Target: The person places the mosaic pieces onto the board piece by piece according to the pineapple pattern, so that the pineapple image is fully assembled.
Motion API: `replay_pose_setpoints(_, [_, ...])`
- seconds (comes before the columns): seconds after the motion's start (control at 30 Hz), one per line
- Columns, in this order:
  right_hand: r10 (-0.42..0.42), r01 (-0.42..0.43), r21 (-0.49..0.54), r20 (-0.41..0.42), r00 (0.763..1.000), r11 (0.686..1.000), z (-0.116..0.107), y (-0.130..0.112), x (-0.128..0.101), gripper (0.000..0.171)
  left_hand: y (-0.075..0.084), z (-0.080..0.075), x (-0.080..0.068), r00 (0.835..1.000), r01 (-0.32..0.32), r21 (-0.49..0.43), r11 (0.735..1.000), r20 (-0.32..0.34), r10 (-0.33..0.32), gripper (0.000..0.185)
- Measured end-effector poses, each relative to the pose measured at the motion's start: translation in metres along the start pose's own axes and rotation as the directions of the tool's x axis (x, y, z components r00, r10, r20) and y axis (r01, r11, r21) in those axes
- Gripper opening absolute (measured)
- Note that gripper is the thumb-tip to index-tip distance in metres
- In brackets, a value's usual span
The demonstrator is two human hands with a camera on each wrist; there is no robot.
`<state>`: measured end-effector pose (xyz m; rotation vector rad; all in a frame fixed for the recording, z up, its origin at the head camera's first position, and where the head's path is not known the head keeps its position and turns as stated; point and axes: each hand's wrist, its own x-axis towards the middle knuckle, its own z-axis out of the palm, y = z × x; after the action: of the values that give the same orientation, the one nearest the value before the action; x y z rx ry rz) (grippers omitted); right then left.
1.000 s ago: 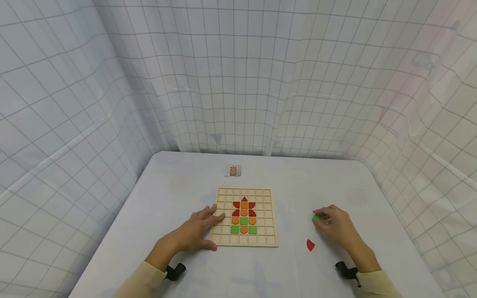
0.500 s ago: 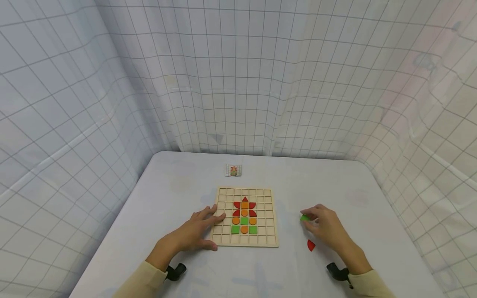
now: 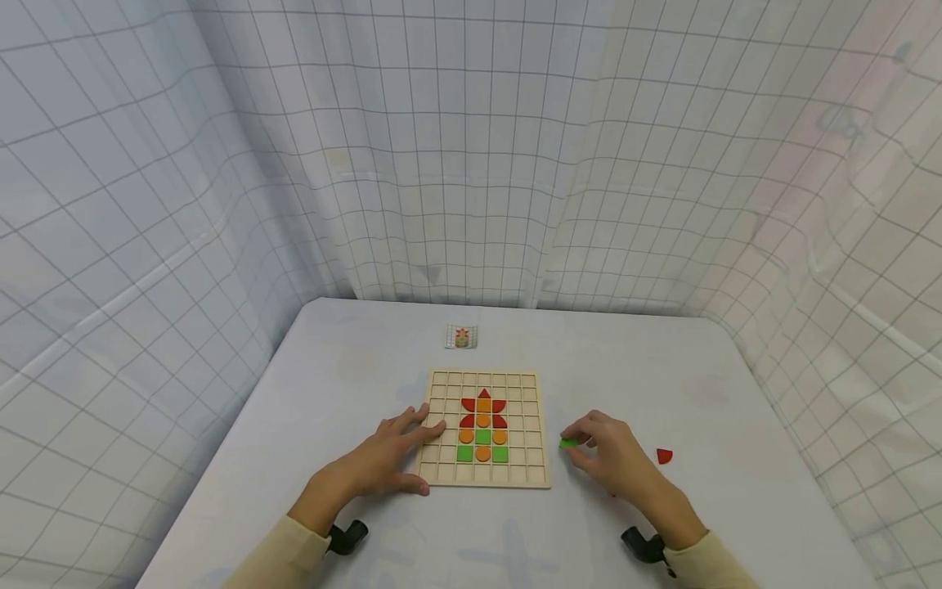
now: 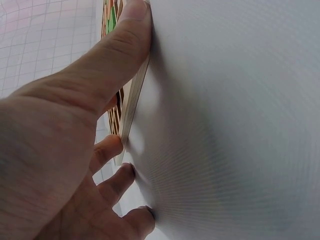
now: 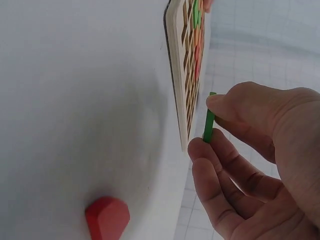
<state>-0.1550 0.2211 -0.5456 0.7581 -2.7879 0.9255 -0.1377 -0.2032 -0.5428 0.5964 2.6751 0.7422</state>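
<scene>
A wooden grid board [image 3: 530,475] lies flat on the white table. Red, orange and green tiles fill cells down its middle columns. Along the board's left edge rests my left hand [image 3: 371,464], fingers spread, with fingertips over the frame and the thumb at the near left corner. Just right of the board, my right hand [image 3: 618,464] pinches a thin green tile [image 5: 209,120] between thumb and fingers. That tile [image 3: 568,442] is held apart from the board. Its full outline is hidden by the fingers.
A red quarter-round tile [image 3: 665,456] lies right of my right hand. Another red bit [image 3: 613,494] barely shows beneath the right wrist. Behind the board lies a small printed pattern card [image 3: 461,336]. White grid-lined curtains [image 3: 471,164] enclose the table's back and sides.
My right hand has carried the green tile left, close to the board. One red tile has come into sight right of it; another is now mostly covered. The left hand stays put.
</scene>
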Motion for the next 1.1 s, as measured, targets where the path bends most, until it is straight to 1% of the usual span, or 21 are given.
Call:
replay_pose_setpoints(0.2, [-0.062, 0.06, 0.04, 0.041, 0.997, 0.997, 0.013, -0.015, 0.006, 0.02, 0.001, -0.001, -0.002, 1.0, -0.011, -0.003, 1.0, 0.0, 0.011, 0.105])
replay_pose_setpoints(0.43, [-0.147, 0.139, 0.115, 0.073, 0.986, 0.984, 0.029, -0.032, 0.012, 0.015, 0.004, -0.002, -0.002, 1.0, -0.002, 0.002, 1.0, 0.001, 0.002, 0.105])
replay_pose_setpoints(0.53, [-0.182, 0.17, 0.138, 0.075, 0.981, 0.976, 0.036, -0.039, 0.015, 0.015, 0.004, -0.001, -0.002, 1.0, 0.003, -0.002, 1.0, 0.004, -0.003, 0.104])
replay_pose_setpoints(0.63, [-0.241, 0.23, 0.152, 0.059, 0.969, 0.961, 0.043, -0.045, 0.017, 0.016, 0.002, 0.0, -0.001, 1.0, 0.009, 0.0, 1.0, 0.005, -0.009, 0.103])
replay_pose_setpoints(0.77, [-0.317, 0.307, 0.133, 0.054, 0.947, 0.942, 0.052, -0.053, 0.022, 0.016, -0.001, 0.001, 0.0, 1.0, 0.017, 0.011, 1.0, 0.003, -0.017, 0.103])
replay_pose_setpoints(0.83, [-0.321, 0.312, 0.111, 0.075, 0.944, 0.944, 0.055, -0.058, 0.024, 0.015, -0.001, 0.001, 0.0, 1.0, 0.017, 0.013, 1.0, 0.001, -0.017, 0.103])
replay_pose_setpoints(1.0, [-0.273, 0.274, 0.016, 0.14, 0.952, 0.962, 0.062, -0.071, 0.027, 0.011, 0.0, 0.0, -0.001, 1.0, 0.001, 0.006, 1.0, 0.001, -0.001, 0.103])
replay_pose_setpoints(1.1, [-0.279, 0.289, -0.048, 0.141, 0.95, 0.956, 0.065, -0.077, 0.027, 0.009, 0.001, 0.0, -0.001, 1.0, -0.005, 0.006, 1.0, 0.0, 0.005, 0.104])
